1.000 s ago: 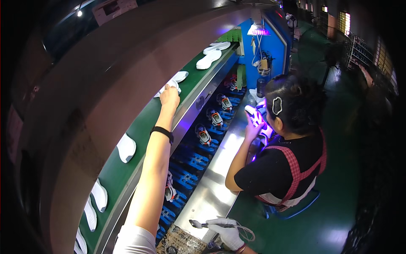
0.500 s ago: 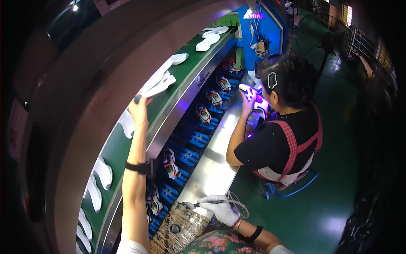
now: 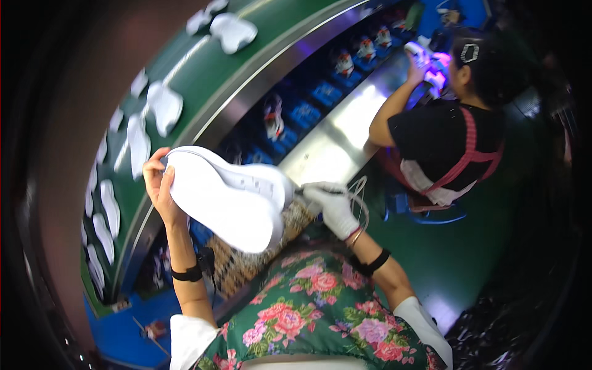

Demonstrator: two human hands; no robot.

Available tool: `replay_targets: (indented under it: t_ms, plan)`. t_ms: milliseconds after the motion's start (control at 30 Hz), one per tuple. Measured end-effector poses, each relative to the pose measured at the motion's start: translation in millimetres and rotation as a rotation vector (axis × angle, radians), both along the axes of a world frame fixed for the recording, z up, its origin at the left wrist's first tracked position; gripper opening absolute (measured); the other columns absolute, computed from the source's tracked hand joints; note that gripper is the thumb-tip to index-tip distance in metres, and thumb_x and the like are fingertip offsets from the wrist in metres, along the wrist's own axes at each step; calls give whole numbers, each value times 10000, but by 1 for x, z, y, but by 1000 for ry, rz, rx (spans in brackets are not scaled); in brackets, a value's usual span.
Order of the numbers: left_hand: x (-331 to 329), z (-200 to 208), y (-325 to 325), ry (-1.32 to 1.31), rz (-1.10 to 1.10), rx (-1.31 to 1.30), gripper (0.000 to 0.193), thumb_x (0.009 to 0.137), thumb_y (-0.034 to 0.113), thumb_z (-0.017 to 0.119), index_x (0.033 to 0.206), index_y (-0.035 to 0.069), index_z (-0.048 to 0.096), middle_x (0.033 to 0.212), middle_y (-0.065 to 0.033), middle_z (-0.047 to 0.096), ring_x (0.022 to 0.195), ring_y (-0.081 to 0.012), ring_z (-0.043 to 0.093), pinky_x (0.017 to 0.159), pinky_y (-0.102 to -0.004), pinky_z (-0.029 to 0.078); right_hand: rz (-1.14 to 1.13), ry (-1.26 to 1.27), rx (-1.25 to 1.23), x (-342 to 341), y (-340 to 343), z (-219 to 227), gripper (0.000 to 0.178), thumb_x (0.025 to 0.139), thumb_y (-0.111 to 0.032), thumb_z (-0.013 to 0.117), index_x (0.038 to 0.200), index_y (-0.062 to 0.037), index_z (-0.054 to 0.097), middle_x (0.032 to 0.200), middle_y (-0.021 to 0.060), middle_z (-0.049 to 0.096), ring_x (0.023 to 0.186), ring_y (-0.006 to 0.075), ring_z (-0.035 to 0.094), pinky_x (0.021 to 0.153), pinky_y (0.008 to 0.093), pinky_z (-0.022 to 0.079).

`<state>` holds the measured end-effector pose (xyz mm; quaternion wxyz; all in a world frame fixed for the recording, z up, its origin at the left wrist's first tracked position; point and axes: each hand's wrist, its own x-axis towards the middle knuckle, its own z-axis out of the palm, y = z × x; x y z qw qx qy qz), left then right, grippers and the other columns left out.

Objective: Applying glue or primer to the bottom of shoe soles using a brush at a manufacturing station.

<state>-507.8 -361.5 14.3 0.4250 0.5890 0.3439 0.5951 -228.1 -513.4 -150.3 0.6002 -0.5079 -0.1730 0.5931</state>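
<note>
My left hand (image 3: 160,185) grips a pair of white shoe soles (image 3: 219,203) at one end, thumb on top. They overlap and are held up in front of my chest. My right hand (image 3: 336,211), in a white glove, is closed at the far end of the soles. It holds a slim dark-handled, brush-like tool (image 3: 300,191), mostly hidden now by the hand and the soles. A pale cord or tube (image 3: 362,200) loops beside the glove.
More white soles (image 3: 165,108) lie on a green conveyor belt (image 3: 197,83) to the left. Shoe uppers (image 3: 273,117) stand on blue holders in a lower channel. A metal ledge (image 3: 320,151) runs alongside. A seated person (image 3: 441,132) works under purple light at right. Patterned cardboard (image 3: 237,268) lies below the soles.
My left hand has brought the white soles from over the belt back toward my chest. My right hand, still closed on the tool, is now beside them. The view has shifted.
</note>
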Motion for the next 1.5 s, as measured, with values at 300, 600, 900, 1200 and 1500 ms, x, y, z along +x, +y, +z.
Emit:
replay_targets:
  t_ms: [300,600,900,1200,1500]
  plan:
    - [-154,-165,-95,33,-203,-794,246,931,104,670,1165,43,626,1015,-44,703,840,-100,655,751,-240,526,-64,212,19,-44,7,-9,191,849,32,684,1038,49,710,969,103,720,827,151,656,742,243,515]
    - [-224,-303,-122,-46,-15,-950,235,945,136,676,1159,39,683,988,-24,715,805,-97,672,734,-241,543,4,290,21,-104,-10,-20,178,850,33,695,1027,48,705,995,132,728,771,149,673,673,221,524]
    - [-226,-360,-138,184,203,-724,399,943,135,682,1321,39,600,1157,-89,680,968,-131,640,835,-258,521,87,262,25,-145,-6,-18,236,879,47,668,1112,82,651,998,150,691,804,170,668,626,213,513]
    - [-217,-341,-214,454,334,-976,781,768,206,847,1416,-10,468,1147,-200,689,962,-261,709,820,-369,582,142,335,21,-157,-6,-4,228,876,32,661,1101,69,668,1067,169,706,776,151,672,647,201,522]
    - [-165,-224,-196,-490,53,-1157,502,842,102,643,1290,-79,504,1090,-239,686,870,-314,730,763,-412,622,251,424,58,-153,-17,30,209,880,39,652,1087,48,681,1065,163,719,798,121,659,668,201,522]
